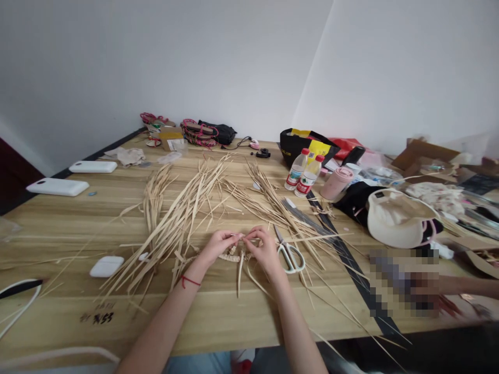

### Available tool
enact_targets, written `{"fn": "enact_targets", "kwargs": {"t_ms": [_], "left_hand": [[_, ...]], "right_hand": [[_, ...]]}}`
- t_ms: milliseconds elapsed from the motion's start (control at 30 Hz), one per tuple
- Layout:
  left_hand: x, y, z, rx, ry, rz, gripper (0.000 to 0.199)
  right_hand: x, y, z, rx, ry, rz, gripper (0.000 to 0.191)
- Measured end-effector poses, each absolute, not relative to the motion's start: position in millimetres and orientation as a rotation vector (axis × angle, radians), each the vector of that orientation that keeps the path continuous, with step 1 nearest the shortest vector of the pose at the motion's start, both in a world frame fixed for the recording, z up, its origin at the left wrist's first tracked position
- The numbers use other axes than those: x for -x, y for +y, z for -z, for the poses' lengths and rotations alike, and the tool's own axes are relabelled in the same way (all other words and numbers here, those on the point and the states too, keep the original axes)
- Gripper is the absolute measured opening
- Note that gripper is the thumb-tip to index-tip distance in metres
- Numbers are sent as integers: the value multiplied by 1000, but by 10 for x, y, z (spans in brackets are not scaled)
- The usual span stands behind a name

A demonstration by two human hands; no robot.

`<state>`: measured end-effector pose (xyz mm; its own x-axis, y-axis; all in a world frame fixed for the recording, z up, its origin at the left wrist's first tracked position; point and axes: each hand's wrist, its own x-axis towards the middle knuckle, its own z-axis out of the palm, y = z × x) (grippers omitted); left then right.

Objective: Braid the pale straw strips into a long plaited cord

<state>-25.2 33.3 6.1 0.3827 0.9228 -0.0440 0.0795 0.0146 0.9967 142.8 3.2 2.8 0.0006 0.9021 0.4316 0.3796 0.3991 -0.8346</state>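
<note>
My left hand [218,246] and my right hand [263,250] meet over the table, fingertips pinched close together. Between and below them hangs a braid of pale straw [230,257], with loose ends trailing toward me. Both hands are closed on this straw work; the exact strand in each pinch is too small to tell. Just right of my right hand lie scissors [290,257] with pale handles, blades pointing away from me. Long flat straw strips [183,200] spread in a bundle beyond my left hand. Another straw bundle [273,202] fans out beyond my right hand.
Two water bottles [307,179], a pink cup [337,183] and a black bag [292,145] stand at the back right. A cream cap [401,218] lies further right, near another person's arm [468,285]. At left are a white case [106,266] and white power banks [58,186].
</note>
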Motion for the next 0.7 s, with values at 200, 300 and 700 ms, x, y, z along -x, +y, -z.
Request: {"fn": "enact_targets", "kwargs": {"t_ms": [200,300,700], "left_hand": [[253,367,23,-1382,1002,-860,39],[253,367,16,-1375,995,-861,40],[242,349,-25,-1440,1022,-856,43]], "right_hand": [[-1393,31,62,1150,-1604,-510,6],[-1403,34,86,1143,-1605,-506,6],[-1392,8,114,1117,-1592,-481,8]]}}
